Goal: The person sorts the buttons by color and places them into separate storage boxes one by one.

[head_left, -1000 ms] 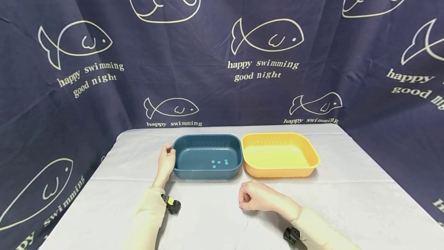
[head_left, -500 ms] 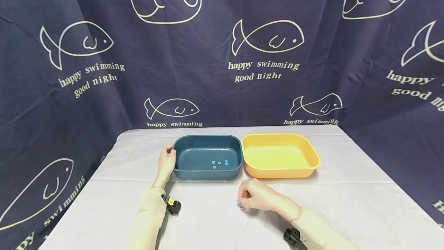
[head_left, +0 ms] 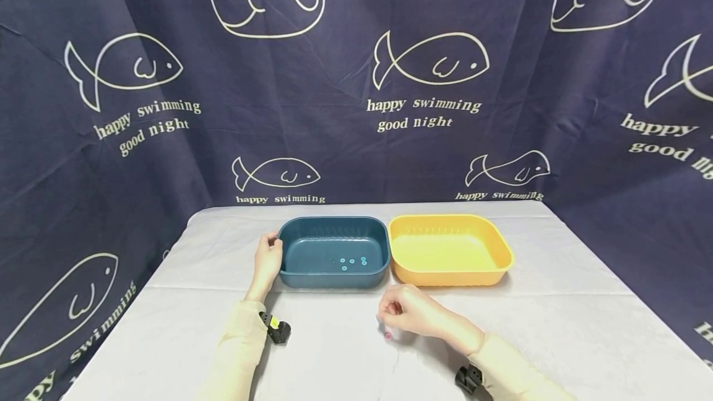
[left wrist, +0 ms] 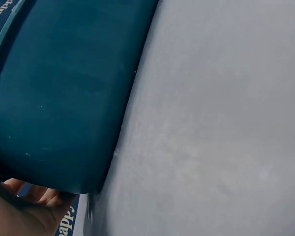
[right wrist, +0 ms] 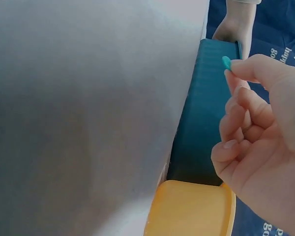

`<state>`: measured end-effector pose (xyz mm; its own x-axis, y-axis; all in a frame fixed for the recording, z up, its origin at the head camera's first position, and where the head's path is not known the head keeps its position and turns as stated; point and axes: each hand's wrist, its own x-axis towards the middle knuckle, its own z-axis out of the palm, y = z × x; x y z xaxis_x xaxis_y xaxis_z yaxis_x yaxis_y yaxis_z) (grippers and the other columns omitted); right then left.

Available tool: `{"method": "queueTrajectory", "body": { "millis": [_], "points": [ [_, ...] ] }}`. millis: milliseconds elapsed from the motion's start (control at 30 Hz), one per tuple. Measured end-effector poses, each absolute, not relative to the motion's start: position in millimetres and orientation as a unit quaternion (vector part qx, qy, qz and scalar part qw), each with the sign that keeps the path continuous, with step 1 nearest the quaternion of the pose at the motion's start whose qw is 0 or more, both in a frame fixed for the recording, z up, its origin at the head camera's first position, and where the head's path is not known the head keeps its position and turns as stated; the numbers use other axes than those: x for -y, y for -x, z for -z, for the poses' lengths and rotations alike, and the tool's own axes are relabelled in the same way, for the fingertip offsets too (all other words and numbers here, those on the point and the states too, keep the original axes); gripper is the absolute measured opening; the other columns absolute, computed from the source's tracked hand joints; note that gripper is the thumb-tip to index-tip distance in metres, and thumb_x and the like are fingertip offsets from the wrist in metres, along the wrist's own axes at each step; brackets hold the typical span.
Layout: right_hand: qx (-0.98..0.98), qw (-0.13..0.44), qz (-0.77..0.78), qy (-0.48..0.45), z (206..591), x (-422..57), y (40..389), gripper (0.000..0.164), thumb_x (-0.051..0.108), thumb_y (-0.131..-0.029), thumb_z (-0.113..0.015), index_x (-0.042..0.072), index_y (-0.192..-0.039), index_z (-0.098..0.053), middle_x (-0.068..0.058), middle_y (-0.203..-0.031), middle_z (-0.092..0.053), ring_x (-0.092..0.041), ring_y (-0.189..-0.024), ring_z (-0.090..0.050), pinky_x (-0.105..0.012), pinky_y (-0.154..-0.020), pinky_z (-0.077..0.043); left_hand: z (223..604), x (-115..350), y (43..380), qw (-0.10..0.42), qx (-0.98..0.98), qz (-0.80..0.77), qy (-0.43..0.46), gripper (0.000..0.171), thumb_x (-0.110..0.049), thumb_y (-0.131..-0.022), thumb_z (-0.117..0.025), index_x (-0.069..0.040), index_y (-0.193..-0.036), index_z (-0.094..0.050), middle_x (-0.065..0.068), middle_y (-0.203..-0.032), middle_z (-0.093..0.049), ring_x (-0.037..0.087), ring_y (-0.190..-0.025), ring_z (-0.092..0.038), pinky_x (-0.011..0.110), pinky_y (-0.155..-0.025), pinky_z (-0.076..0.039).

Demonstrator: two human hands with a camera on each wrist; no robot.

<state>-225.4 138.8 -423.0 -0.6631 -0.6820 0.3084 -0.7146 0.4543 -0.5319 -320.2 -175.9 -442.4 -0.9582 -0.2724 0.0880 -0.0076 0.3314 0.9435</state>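
Observation:
My left hand (head_left: 268,260) grips the left end of a dark teal-blue plastic basin (head_left: 334,280), with fingers at its rim. In the left wrist view, my left fingers (left wrist: 49,196) curl behind the end of the basin. Inside lie several small light-blue round pieces (head_left: 352,261), like buttons. Over the table in front of the basins, my right hand (head_left: 412,311) pinches a small teal piece (right wrist: 226,63) between thumb and index finger. Its other fingers are curled. Just below this hand, a tiny pink piece (head_left: 388,336) lies on the cloth.
A yellow basin (head_left: 451,278) stands right against the blue one on its right side. Pale cloth covers the table (head_left: 328,351). Dark blue curtains (head_left: 345,141) with fish drawings hang behind and at both sides. A black wrist camera (head_left: 278,330) sits on the left sleeve.
My right hand has shifted slightly left and up, the teal piece now pinched in its fingertips. The pink piece has come into view below it. The left hand and basins have stayed put.

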Motion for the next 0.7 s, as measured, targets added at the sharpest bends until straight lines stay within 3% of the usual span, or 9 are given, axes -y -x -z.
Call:
{"method": "queueTrajectory", "body": {
  "millis": [433, 700],
  "points": [
    [0.83, 0.047, -0.344, -0.436, 423.3, -138.8, 227.1, 0.015, 0.002, -0.082, -0.063, 0.014, -0.072, -0.063, 0.008, -0.064, -0.056, 0.009, -0.057, -0.04, -0.011, -0.053, -0.037, 441.4, 176.2, 320.4, 0.12, 0.807, 0.572, -0.086, 0.038, -0.013, -0.097, -0.035, 0.003, -0.131, -0.04, 0.023, -0.13, -0.046, 0.037, -0.119, -0.046, 0.049, -0.102, -0.036],
    [0.832, 0.032, -0.371, -0.411, 423.5, -139.8, 227.5, 0.013, 0.0, -0.082, -0.062, 0.01, -0.073, -0.063, 0.007, -0.062, -0.054, 0.006, -0.057, -0.04, -0.012, -0.052, -0.038, 440.2, 175.3, 319.0, 0.121, 0.808, 0.57, -0.085, 0.039, -0.013, -0.097, -0.034, 0.003, -0.132, -0.04, 0.023, -0.13, -0.046, 0.037, -0.12, -0.046, 0.05, -0.101, -0.036]
  ]
}}
